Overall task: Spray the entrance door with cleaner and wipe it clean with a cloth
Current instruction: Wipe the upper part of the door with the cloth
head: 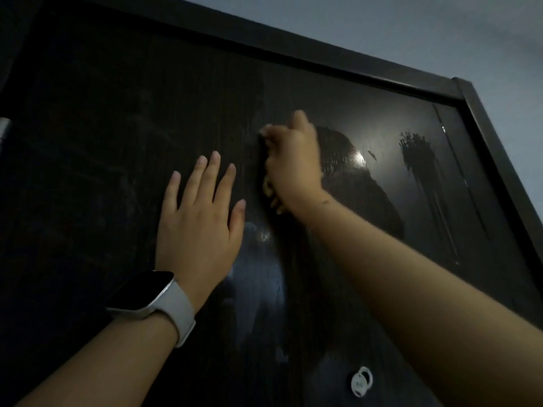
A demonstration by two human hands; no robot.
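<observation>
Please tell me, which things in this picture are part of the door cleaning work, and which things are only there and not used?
Part of the job:
- door, with wet spray streaks at upper right
- cloth, yellowish, mostly hidden under the right hand that grips it
- left hand, flat on the door

Not used:
- watch on the left wrist
- round white fitting low on the door
- hinge at the left edge

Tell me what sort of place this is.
Probably a home's entrance, seen from indoors: a tall dark door in a dark frame, a plain pale wall above, and a small round white fitting, perhaps a peephole cover, on the door.
</observation>
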